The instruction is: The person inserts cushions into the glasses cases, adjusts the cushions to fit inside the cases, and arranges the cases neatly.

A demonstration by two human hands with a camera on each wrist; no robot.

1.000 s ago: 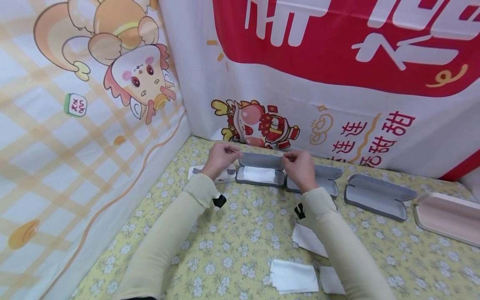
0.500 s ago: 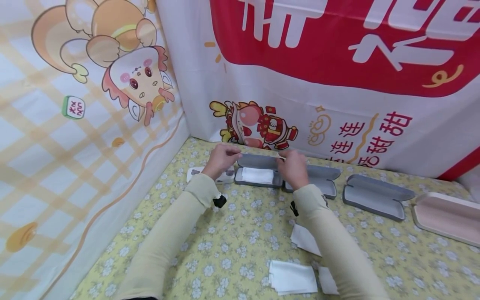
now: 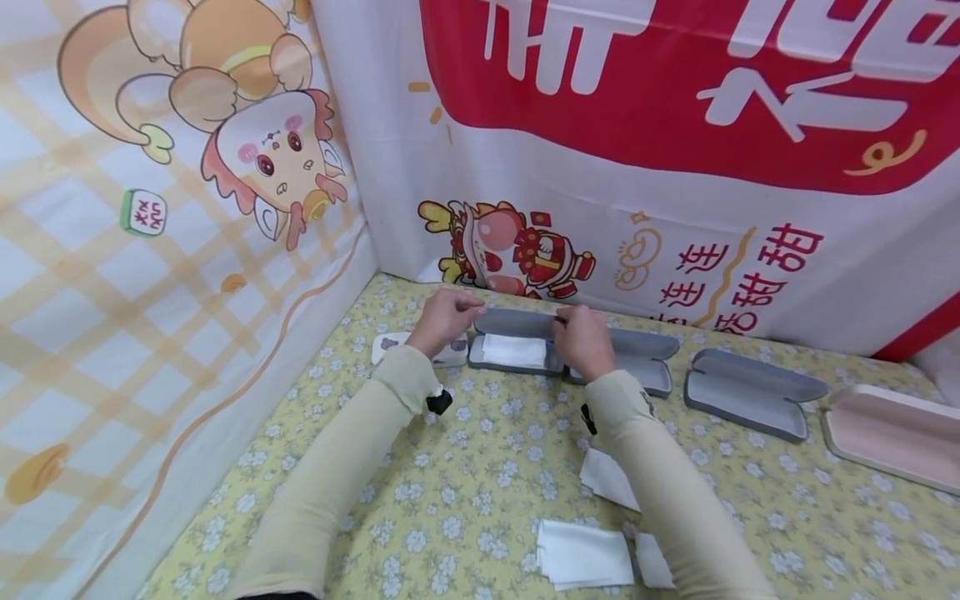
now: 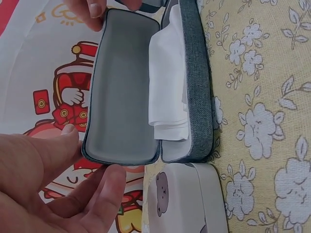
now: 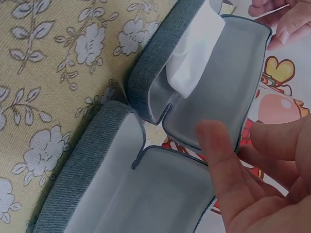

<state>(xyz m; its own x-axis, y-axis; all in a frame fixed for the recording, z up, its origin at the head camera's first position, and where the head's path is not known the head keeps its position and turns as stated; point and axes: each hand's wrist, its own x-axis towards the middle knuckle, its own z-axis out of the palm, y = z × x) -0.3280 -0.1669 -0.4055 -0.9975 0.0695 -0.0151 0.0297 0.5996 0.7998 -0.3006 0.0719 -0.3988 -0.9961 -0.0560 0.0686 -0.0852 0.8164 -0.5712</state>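
Observation:
An open glasses case [image 4: 124,87], blue denim outside and grey inside, stands at the back of the table with its lid raised. A folded white cloth [image 3: 513,351] lies in its base. My left hand [image 3: 445,318] holds the lid's left end; in the left wrist view the thumb and fingers are around that corner. At the lid's other end is my right hand [image 3: 583,337], its thumb and fingers pinching the corner in the right wrist view. A second open denim case [image 5: 160,194] sits close beside the first, partly behind my right hand.
A closed white case with bear prints [image 4: 184,199] is at the left. Further right stand another open grey case [image 3: 746,400] and an open pink case [image 3: 892,437]. Folded cloths [image 3: 585,554] lie near the front, some partly under the right sleeve. A printed curtain hangs behind.
My right hand has shifted a little left and in onto the lid's right corner. The left hand stays at the left end, and the lid remains raised.

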